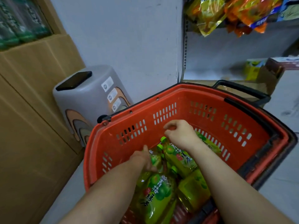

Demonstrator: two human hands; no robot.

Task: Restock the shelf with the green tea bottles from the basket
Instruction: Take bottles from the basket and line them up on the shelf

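Pale shop floor carries a red basket (178,88) beside the shelf (226,75), with green tea bottles (161,196) lying inside. The left hand (142,159) grips one green tea bottle (156,159). The right hand (181,133) has its fingers (169,126) curled empty above the caps. This looks like the pickup step, and the next move calls for lifting clear of the rim.

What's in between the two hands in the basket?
Two green caps of green tea bottles lie between the left hand and the right hand, inside the red basket. The head view shows it.

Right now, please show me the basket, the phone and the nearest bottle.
basket (181,97), head view, far red wall.
phone (74,80), head view, middle of screen.
nearest bottle (159,191), head view, its label.
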